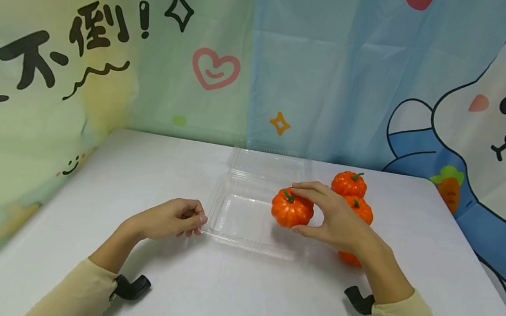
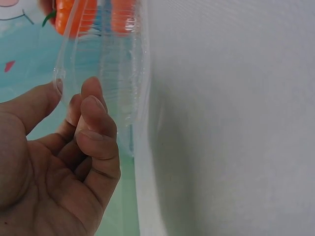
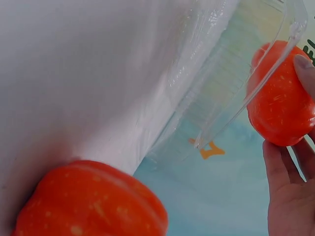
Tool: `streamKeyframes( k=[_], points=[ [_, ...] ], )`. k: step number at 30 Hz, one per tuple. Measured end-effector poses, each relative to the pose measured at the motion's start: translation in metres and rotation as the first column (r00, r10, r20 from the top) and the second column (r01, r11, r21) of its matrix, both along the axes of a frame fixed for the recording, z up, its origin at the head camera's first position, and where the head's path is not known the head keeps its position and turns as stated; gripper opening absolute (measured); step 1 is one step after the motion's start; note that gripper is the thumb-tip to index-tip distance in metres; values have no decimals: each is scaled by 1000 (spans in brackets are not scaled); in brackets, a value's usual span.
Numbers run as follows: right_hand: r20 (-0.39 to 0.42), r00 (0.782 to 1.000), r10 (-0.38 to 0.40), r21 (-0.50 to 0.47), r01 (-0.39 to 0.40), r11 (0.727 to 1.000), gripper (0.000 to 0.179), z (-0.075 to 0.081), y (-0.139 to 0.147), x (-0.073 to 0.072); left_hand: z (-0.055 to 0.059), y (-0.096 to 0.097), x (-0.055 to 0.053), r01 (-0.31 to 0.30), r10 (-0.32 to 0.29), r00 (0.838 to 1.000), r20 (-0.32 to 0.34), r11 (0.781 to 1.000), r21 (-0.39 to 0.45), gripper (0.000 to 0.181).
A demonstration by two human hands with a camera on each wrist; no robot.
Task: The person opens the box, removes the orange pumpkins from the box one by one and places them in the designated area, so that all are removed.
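Observation:
A clear plastic clamshell container [image 1: 243, 217] lies opened on the table, its lid [image 1: 271, 165] folded back toward the far edge. My left hand [image 1: 174, 220] pinches the near left corner of its rim; in the left wrist view the thumb [image 2: 42, 101] is at the rim with curled fingers opposite. A small orange toy pumpkin [image 1: 291, 213] with a green stem is gripped between the thumb and fingers of my right hand [image 1: 338, 216], over the right part of the container. In the right wrist view that pumpkin [image 3: 280, 98] shows partly behind the clear rim.
Several more orange pumpkins stand right of the container: one at the back [image 1: 348, 184], one in the middle [image 1: 362, 209] and one in front [image 1: 349, 258], partly hidden by my right arm. The white table [image 1: 236, 293] meets a printed cloth backdrop [image 1: 319, 82] behind.

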State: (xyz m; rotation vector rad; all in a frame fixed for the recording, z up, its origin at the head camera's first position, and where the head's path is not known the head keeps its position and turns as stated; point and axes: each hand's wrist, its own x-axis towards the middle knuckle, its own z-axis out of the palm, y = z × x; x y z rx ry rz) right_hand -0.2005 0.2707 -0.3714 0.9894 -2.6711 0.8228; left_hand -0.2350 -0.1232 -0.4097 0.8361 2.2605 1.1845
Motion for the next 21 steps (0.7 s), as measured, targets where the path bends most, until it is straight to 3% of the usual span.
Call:
streamKeyframes(
  k=[15, 21],
  points=[
    [7, 997, -81, 26, 80, 996, 69, 0, 25, 17, 0, -1, 2, -6, 6, 1000, 0, 1000, -16, 23],
    [-70, 993, -93, 17, 95, 995, 71, -2, 37, 25, 1, -2, 2, -3, 3, 1000, -11, 1000, -14, 23]
  ],
)
